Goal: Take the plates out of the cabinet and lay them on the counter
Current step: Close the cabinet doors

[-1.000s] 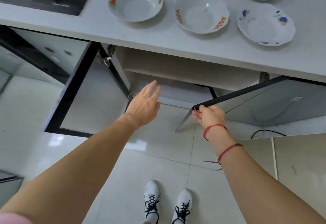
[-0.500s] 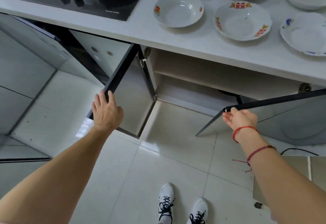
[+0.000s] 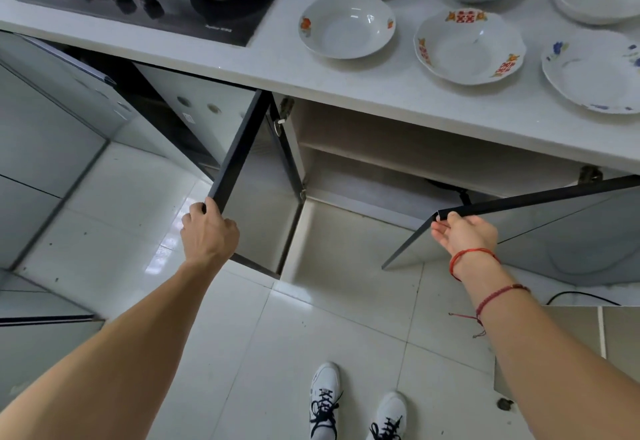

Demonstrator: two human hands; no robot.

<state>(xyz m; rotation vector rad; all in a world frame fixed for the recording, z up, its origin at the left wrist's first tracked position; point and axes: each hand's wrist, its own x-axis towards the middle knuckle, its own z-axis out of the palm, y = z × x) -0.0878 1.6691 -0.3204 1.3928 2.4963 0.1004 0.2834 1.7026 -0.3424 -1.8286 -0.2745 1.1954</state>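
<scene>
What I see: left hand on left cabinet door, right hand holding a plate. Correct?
No. Head view: the right hand holds the corner of the right cabinet door, not a plate. The left hand is on the left cabinet door.

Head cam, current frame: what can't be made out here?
- Cabinet depth, head view: hidden under the counter and behind the right door, so anything left inside is unknowable.
- Left hand fingertips: behind the left door edge.
- Blue-flower plate: cut off by the right frame edge.
- Stove label: too small.
</scene>
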